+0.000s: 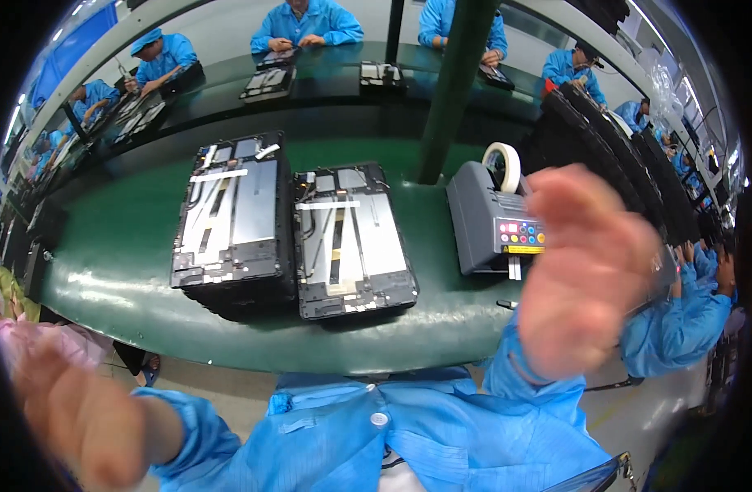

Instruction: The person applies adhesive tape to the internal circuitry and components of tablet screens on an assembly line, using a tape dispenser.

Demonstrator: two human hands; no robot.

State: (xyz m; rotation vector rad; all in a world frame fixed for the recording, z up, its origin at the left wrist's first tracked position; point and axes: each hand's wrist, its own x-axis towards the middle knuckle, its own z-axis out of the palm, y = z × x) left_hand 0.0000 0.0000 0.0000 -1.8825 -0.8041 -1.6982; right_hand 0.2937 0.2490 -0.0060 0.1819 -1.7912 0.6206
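Blurred fingers [572, 193] of the right hand [585, 275] spread open, empty, just right of the boxy grey tape dispenser [490, 225]. Left hand [72, 418] hangs open off the glossy green counter [105, 271]. Two flat, dark opened devices [347, 238] lie left of the dispenser.

Both hands raised, blurred, empty: right hand [587, 275] before tape dispenser [495, 221]; left hand [81, 418] low.
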